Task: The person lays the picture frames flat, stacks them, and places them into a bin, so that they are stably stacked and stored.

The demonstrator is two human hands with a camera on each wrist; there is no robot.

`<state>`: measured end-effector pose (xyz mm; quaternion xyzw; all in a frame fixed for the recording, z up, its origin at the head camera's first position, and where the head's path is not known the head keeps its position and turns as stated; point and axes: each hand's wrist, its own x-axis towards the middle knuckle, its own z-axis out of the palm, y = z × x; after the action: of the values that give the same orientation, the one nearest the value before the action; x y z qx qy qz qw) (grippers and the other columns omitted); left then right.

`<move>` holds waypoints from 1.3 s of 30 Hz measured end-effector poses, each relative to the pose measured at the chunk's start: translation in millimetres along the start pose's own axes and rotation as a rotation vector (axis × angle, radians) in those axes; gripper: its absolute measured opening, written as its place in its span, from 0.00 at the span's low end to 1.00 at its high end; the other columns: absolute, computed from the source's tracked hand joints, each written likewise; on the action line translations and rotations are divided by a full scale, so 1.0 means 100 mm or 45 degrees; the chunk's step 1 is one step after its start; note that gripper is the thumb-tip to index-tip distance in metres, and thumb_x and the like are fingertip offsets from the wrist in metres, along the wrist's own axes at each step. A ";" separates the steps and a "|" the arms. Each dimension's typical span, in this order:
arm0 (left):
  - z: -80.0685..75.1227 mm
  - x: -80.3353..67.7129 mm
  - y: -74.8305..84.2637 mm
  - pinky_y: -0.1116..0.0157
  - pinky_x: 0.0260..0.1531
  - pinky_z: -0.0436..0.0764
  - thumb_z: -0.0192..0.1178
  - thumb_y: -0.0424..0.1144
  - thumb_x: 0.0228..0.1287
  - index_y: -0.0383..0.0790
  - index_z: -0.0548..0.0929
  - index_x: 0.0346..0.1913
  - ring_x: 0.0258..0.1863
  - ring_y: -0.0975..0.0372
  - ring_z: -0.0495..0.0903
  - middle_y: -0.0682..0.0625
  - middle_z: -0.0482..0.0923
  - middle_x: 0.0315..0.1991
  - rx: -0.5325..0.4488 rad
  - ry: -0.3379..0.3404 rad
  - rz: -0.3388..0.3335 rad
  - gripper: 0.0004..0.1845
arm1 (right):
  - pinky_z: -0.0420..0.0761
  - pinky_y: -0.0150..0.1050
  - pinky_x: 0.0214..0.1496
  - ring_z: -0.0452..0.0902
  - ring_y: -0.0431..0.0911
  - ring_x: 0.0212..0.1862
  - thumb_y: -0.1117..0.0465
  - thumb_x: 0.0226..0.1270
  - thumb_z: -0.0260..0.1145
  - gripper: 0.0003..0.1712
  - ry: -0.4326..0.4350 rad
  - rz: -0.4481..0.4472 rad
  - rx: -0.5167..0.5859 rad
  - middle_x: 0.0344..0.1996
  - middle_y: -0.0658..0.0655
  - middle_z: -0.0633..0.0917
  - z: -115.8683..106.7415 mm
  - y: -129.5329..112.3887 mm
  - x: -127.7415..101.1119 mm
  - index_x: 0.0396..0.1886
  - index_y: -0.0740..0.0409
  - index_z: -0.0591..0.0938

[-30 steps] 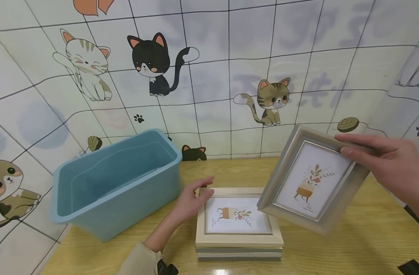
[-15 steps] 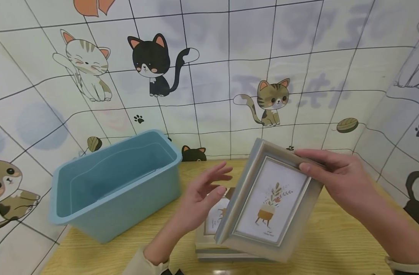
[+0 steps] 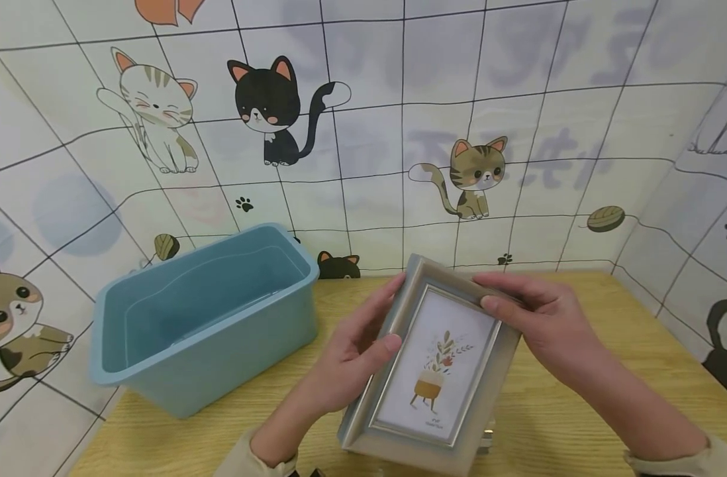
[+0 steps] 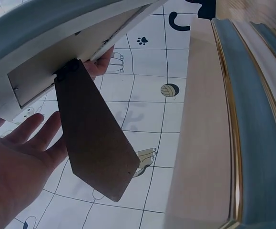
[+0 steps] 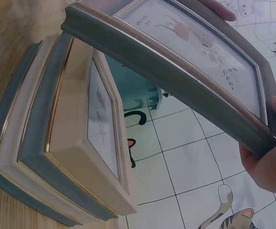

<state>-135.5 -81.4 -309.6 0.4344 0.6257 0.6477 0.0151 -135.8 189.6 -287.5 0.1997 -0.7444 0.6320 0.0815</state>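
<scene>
A silver-grey picture frame [image 3: 426, 371] with a plant print is tilted in front of me, over the frame stack. My right hand [image 3: 539, 315] grips its upper right edge, thumb on the front. My left hand [image 3: 348, 358] is at its left side, thumb over the front edge and fingers toward the back. In the left wrist view, the brown easel stand [image 4: 95, 138] sticks out from the frame's back, beside the left fingers. Below is the stack, mostly hidden in the head view; the right wrist view shows a cream picture frame [image 5: 68, 105] on blue [image 5: 37, 138] and white ones.
A light-blue plastic bin [image 3: 220, 351] stands to the left on the wooden table [image 3: 578, 371]. Behind the table hangs a white gridded wall covering [image 3: 369, 132] printed with cats.
The right hand has brought the picture frame left and down, over the stack. The left hand has risen from beside the stack to the frame's left edge.
</scene>
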 end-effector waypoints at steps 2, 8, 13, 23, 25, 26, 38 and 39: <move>-0.01 0.00 -0.01 0.54 0.33 0.82 0.49 0.40 0.73 0.52 0.51 0.75 0.49 0.51 0.77 0.40 0.67 0.61 -0.030 -0.015 -0.022 0.32 | 0.80 0.34 0.38 0.80 0.41 0.39 0.69 0.65 0.62 0.19 -0.002 0.011 0.017 0.47 0.50 0.82 0.03 0.02 0.00 0.56 0.58 0.80; -0.04 0.00 0.03 0.54 0.28 0.82 0.47 0.37 0.73 0.51 0.47 0.76 0.44 0.51 0.81 0.35 0.68 0.58 -0.037 -0.057 -0.067 0.33 | 0.80 0.34 0.39 0.80 0.42 0.41 0.66 0.67 0.62 0.19 0.009 0.030 -0.020 0.51 0.49 0.81 0.07 0.05 0.01 0.58 0.59 0.79; -0.03 0.02 0.15 0.55 0.28 0.82 0.46 0.37 0.74 0.45 0.46 0.75 0.43 0.51 0.81 0.30 0.68 0.57 -0.011 -0.083 -0.084 0.33 | 0.81 0.34 0.40 0.80 0.41 0.43 0.66 0.67 0.62 0.20 0.025 0.037 0.002 0.53 0.47 0.80 0.06 0.08 -0.01 0.59 0.60 0.78; -0.04 0.00 0.18 0.56 0.29 0.82 0.48 0.34 0.72 0.41 0.52 0.74 0.41 0.54 0.82 0.31 0.74 0.53 0.053 -0.054 -0.098 0.31 | 0.80 0.32 0.39 0.80 0.40 0.41 0.67 0.67 0.61 0.20 0.098 0.051 0.140 0.51 0.48 0.82 0.02 0.13 -0.01 0.59 0.57 0.78; -0.05 -0.02 0.13 0.56 0.29 0.82 0.49 0.34 0.72 0.41 0.53 0.74 0.40 0.54 0.82 0.31 0.75 0.52 0.047 -0.052 -0.088 0.30 | 0.80 0.32 0.39 0.80 0.39 0.40 0.68 0.66 0.62 0.21 0.126 0.052 0.163 0.50 0.47 0.82 0.01 0.14 -0.01 0.59 0.57 0.79; -0.06 -0.03 0.10 0.55 0.29 0.82 0.49 0.34 0.72 0.41 0.54 0.74 0.40 0.54 0.82 0.31 0.75 0.52 0.035 -0.052 -0.083 0.30 | 0.80 0.32 0.39 0.80 0.39 0.40 0.68 0.66 0.62 0.21 0.139 0.053 0.181 0.50 0.47 0.82 0.01 0.14 -0.02 0.59 0.57 0.79; -0.17 -0.11 -0.15 0.58 0.38 0.80 0.49 0.33 0.72 0.42 0.62 0.71 0.44 0.55 0.79 0.41 0.71 0.61 0.009 -0.053 -0.041 0.26 | 0.79 0.30 0.41 0.79 0.39 0.41 0.70 0.65 0.62 0.22 0.302 0.036 0.394 0.48 0.51 0.82 -0.02 0.20 -0.05 0.59 0.61 0.77; -0.18 -0.11 -0.16 0.58 0.39 0.80 0.49 0.32 0.72 0.41 0.63 0.71 0.44 0.55 0.79 0.42 0.71 0.61 0.015 -0.044 -0.042 0.26 | 0.79 0.30 0.43 0.79 0.40 0.43 0.70 0.65 0.62 0.22 0.302 0.033 0.428 0.50 0.52 0.81 -0.02 0.20 -0.05 0.60 0.62 0.77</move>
<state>-147.0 -98.8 -325.7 0.4353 0.6362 0.6361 0.0338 -139.6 195.4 -307.5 0.1251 -0.6162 0.7673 0.1260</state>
